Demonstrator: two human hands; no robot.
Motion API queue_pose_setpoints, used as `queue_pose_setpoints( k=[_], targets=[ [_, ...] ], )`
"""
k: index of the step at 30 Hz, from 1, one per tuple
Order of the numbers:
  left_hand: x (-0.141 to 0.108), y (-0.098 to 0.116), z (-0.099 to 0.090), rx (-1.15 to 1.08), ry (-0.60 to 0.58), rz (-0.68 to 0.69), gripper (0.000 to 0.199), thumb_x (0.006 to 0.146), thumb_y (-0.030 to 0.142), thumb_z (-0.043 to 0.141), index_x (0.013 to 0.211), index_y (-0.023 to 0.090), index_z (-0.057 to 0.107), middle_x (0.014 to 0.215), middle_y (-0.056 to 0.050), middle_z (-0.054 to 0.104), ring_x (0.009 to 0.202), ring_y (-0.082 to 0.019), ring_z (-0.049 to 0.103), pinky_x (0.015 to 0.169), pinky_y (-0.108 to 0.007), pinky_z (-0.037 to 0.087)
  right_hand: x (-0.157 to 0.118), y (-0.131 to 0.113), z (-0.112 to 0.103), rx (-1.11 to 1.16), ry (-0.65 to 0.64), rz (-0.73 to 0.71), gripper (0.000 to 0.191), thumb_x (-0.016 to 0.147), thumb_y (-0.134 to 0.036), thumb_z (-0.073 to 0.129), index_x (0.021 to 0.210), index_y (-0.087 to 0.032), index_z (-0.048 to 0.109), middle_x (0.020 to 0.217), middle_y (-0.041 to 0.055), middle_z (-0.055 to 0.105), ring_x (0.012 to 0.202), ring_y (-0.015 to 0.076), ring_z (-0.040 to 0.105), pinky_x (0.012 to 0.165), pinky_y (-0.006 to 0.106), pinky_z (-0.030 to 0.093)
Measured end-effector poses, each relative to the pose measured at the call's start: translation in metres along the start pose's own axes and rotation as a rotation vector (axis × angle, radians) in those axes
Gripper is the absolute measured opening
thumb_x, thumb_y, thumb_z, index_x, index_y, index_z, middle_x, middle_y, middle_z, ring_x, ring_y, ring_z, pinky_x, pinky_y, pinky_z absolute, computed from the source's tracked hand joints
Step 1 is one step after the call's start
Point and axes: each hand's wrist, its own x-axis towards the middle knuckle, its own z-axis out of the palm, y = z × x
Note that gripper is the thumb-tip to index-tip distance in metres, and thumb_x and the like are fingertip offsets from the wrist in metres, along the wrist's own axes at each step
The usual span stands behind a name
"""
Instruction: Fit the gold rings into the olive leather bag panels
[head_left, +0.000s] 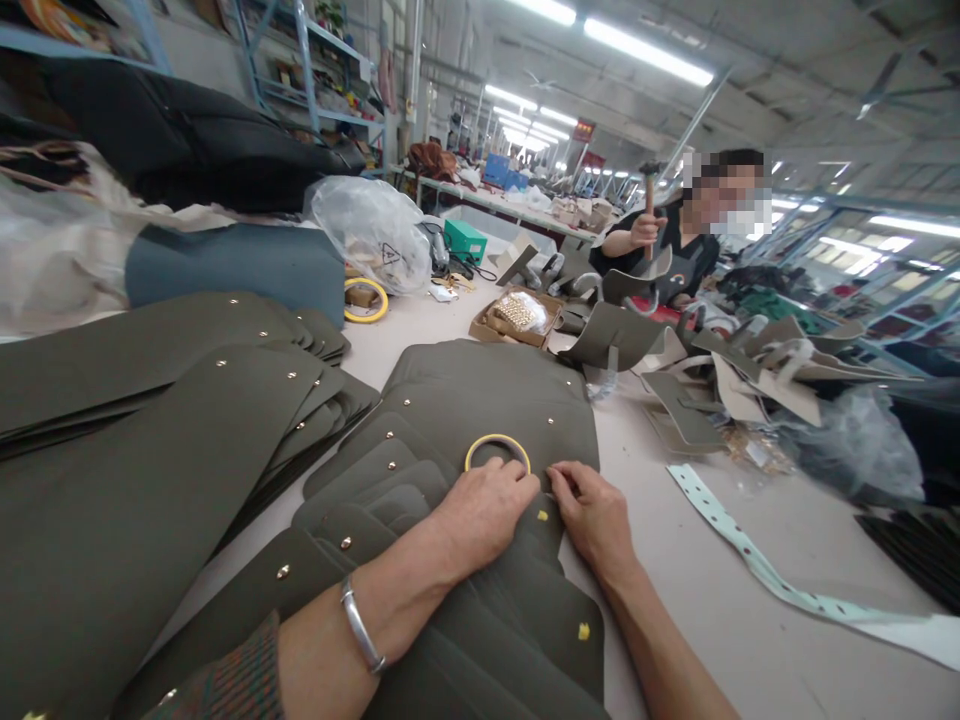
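Observation:
My left hand [487,508] is closed around a roll of yellow tape [496,438], whose ring stands up above my knuckles. Thumb and fingertips of my right hand [594,512] are pinched together just to the right of it, at the edge of a dark olive panel; what they hold, if anything, is too small to make out. Beneath both hands lies a fanned stack of olive panels [480,380] with gold rivets. Small yellow tape pieces [583,631] stick to the right edges of two panels.
More olive panels [150,430] are piled at the left. Ahead are a carton of gold parts [517,312], another yellow tape roll [366,300] and a plastic bag [375,235]. A perforated strip [735,540] lies at right. Across the table a co-worker [652,240] holds up a hammer [649,190].

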Motion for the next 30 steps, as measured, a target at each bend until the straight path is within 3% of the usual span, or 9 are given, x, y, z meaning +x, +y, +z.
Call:
queue_pose_setpoints(
  k=[7,13,15,17,20,23,27,30],
  targets=[
    [0.004,0.0,-0.001,0.034,-0.011,0.002,0.017,0.086,0.008,0.041,0.092,0.019,0.052,0.095,-0.005,0.059,0.084,-0.023,0.056,0.065,-0.033,0.052,0.01,-0.014,-0.007,-0.062,-0.138,0.188,0.018,0.083,-0.03,0.052,0.07,-0.022,0.062,0.061,-0.0013,0.063,0.058,0.0145,0.057,0.058,0.024,0.037],
    [0.001,-0.005,-0.005,-0.037,0.056,0.048,0.015,0.09,0.013,0.04,0.095,0.019,0.052,0.094,-0.004,0.061,0.085,-0.02,0.058,0.073,-0.031,0.051,0.005,-0.024,-0.024,-0.039,-0.446,0.263,0.017,0.072,-0.019,0.052,0.056,-0.02,0.059,0.058,0.0005,0.065,0.057,0.0145,0.058,0.054,0.024,0.033],
    [0.001,-0.007,-0.005,-0.09,0.089,0.07,0.016,0.092,0.014,0.039,0.099,0.02,0.053,0.094,-0.003,0.062,0.088,-0.018,0.06,0.077,-0.03,0.05,0.004,-0.024,-0.027,-0.035,-0.493,0.282,0.014,0.07,-0.017,0.053,0.057,-0.02,0.059,0.059,0.0005,0.065,0.058,0.0146,0.058,0.053,0.024,0.032],
    [0.0,-0.008,-0.006,-0.142,0.099,0.084,0.019,0.093,0.015,0.039,0.104,0.021,0.054,0.093,-0.002,0.064,0.09,-0.017,0.061,0.079,-0.028,0.05,0.004,-0.02,-0.027,-0.005,-0.467,0.309,0.006,0.069,-0.018,0.056,0.069,-0.02,0.062,0.059,-0.0009,0.064,0.057,0.0147,0.057,0.053,0.023,0.033],
    [0.0,-0.007,-0.005,-0.192,0.116,0.08,0.024,0.093,0.015,0.041,0.113,0.022,0.053,0.097,-0.002,0.067,0.092,-0.016,0.064,0.081,-0.027,0.051,0.004,-0.011,-0.024,0.114,-0.406,0.324,0.017,0.068,-0.023,0.064,0.085,-0.02,0.062,0.056,-0.0039,0.061,0.054,0.0147,0.055,0.051,0.023,0.035],
    [-0.002,-0.005,-0.005,-0.208,0.153,0.065,0.04,0.093,0.017,0.044,0.133,0.024,0.041,0.108,-0.003,0.068,0.098,-0.017,0.065,0.084,-0.029,0.052,0.002,-0.006,-0.023,0.266,-0.305,0.311,0.014,0.073,-0.032,0.065,0.079,-0.02,0.063,0.055,-0.0039,0.059,0.052,0.0144,0.054,0.05,0.024,0.038],
    [-0.002,-0.003,-0.004,-0.205,0.156,0.009,0.049,0.093,0.021,0.046,0.139,0.021,0.031,0.109,-0.005,0.069,0.095,-0.019,0.067,0.078,-0.03,0.055,-0.002,-0.011,-0.026,0.587,-0.147,0.233,0.023,0.082,-0.038,0.058,0.09,-0.018,0.067,0.078,0.0033,0.069,0.067,0.0164,0.062,0.06,0.027,0.05],
    [-0.001,-0.001,-0.005,-0.19,0.138,-0.022,0.048,0.093,0.022,0.047,0.138,0.019,0.03,0.104,-0.005,0.071,0.091,-0.021,0.069,0.074,-0.031,0.055,-0.004,-0.019,-0.029,0.62,-0.118,0.056,0.021,0.083,-0.032,0.061,0.098,-0.019,0.067,0.094,0.0059,0.07,0.082,0.0184,0.065,0.071,0.029,0.053]
  ],
)
